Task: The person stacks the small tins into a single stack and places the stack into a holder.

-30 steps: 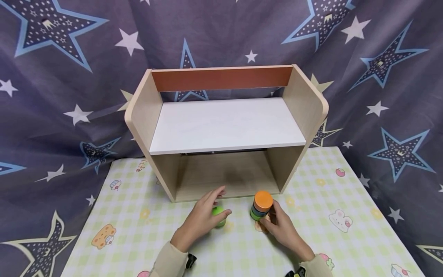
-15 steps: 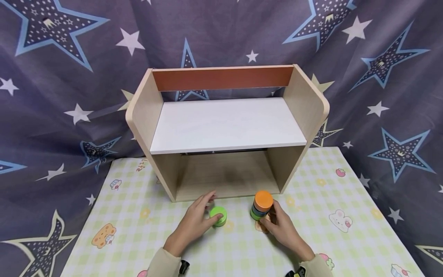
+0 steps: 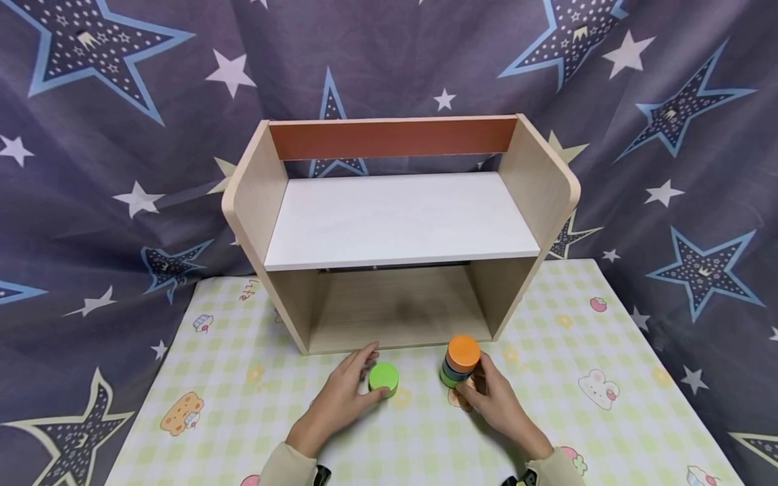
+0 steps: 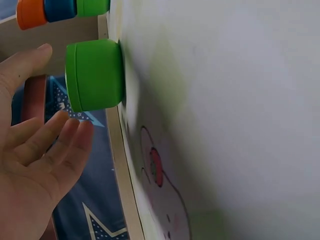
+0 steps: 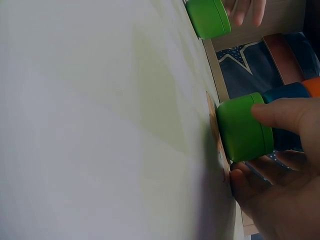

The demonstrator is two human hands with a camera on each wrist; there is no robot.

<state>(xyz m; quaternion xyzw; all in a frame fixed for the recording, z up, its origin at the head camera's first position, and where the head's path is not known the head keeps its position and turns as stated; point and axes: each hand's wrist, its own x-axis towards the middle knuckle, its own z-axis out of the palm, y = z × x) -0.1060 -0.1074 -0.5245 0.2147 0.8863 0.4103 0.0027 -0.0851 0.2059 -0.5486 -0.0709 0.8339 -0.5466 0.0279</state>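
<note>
A short green cylinder (image 3: 383, 379) with a seam near its top stands on the table. My left hand (image 3: 342, 397) is beside it on the left, fingers spread apart; the left wrist view shows a gap between the palm and the green cylinder (image 4: 96, 75). To the right stands an upright stack of cylinders: a green one (image 5: 245, 127) at the bottom, a dark blue one (image 3: 456, 371) in the middle, an orange one (image 3: 463, 352) on top. My right hand (image 3: 495, 398) holds this stack low, its thumb against the bottom green cylinder and its fingers partly hidden behind.
Behind both hands stands a wooden shelf unit (image 3: 554, 182) with a white upper board (image 3: 401, 219) and an open lower compartment. A green checked cloth (image 3: 608, 351) covers the table. A starry curtain (image 3: 389, 54) hangs behind and at the sides.
My left hand has drawn back to the left and toward me, uncovering the single green cylinder. My right hand and the stack have stayed in place.
</note>
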